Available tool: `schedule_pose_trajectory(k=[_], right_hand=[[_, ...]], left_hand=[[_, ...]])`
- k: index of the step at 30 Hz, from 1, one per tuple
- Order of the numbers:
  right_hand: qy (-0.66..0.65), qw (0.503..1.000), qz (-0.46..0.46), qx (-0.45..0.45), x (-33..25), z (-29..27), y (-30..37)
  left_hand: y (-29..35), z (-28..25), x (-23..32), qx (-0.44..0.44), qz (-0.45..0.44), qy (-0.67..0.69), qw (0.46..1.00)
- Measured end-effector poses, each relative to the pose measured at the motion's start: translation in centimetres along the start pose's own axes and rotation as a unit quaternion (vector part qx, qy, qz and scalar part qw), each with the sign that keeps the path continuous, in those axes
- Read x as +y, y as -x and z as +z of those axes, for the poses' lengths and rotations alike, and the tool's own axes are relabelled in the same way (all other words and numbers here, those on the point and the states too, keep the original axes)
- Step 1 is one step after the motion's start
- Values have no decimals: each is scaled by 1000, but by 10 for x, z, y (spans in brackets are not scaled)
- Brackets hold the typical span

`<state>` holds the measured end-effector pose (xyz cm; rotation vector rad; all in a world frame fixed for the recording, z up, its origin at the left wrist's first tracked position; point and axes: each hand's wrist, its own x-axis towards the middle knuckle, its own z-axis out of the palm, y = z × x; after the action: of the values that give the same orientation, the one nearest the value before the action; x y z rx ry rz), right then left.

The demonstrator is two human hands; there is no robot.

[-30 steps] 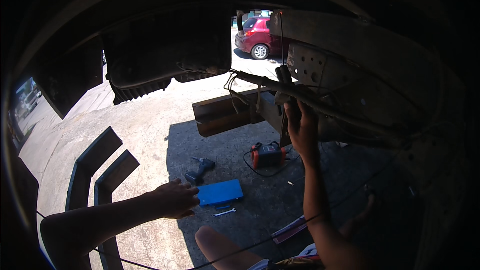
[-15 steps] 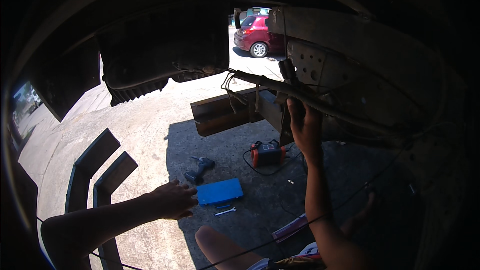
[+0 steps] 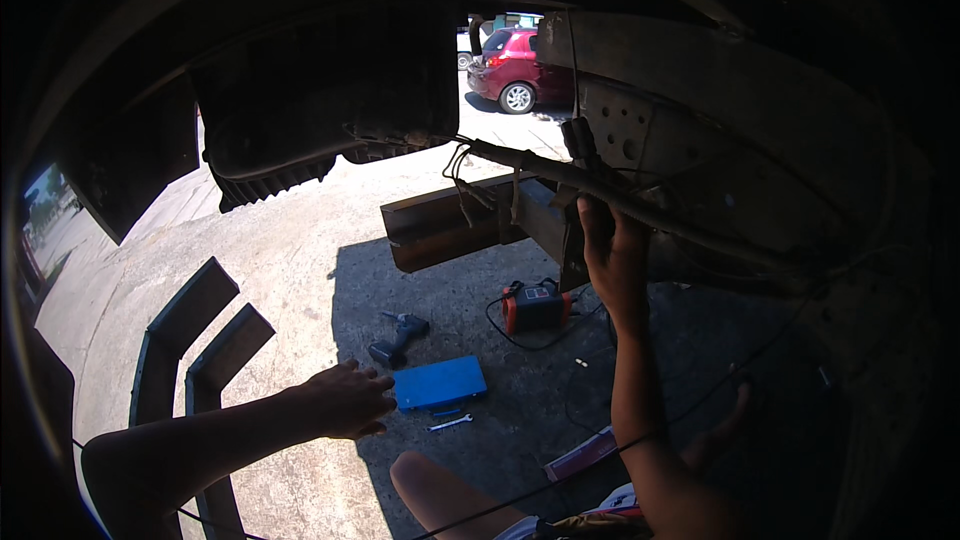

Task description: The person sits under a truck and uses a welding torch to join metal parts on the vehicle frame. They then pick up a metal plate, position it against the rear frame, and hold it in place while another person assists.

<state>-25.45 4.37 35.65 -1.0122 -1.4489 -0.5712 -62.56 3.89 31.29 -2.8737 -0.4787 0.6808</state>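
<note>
My right hand [image 3: 614,258] is raised beneath a dark wiring harness [image 3: 630,205] under the vehicle. Its thumb points up and the fingers curl in behind the harness, closed around something too dark and hidden to make out. Just above that hand stands a dark, short, stubby part [image 3: 578,140], beside a metal plate with holes [image 3: 624,130]. A rusty steel beam [image 3: 450,228] with a bracket [image 3: 545,215] lies to the left of the hand. My left hand [image 3: 350,398] is stretched out in the air with spread fingers, holding nothing, and overlaps the view of a blue case [image 3: 440,383].
On the ground are a cordless drill [image 3: 399,338], a combination wrench [image 3: 450,423] and a red-and-black machine [image 3: 537,308] with a cable. Two bent steel channels [image 3: 220,360] stand at left. A dark ribbed housing [image 3: 320,100] hangs overhead. A red car [image 3: 515,70] is parked outside.
My right hand and the dark stubby part above it have shifted very slightly to the right. My left hand has stayed in place.
</note>
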Motion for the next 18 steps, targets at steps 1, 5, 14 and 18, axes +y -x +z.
schedule_pose_trajectory(k=[1,5,14,18], right_hand=[[9,1000,-3,2,-2,0,-1],[28,998,45,-46,-10,0,3],[-20,997,68,-37,-16,-3,2],[3,999,38,-25,-11,-4,3]], left_hand=[[0,0,0,1,0,0,1000],[0,1,-1,5,0,3,1000],[-1,2,-2,2,-3,4,1000],[0,0,0,4,-6,-3,1000]])
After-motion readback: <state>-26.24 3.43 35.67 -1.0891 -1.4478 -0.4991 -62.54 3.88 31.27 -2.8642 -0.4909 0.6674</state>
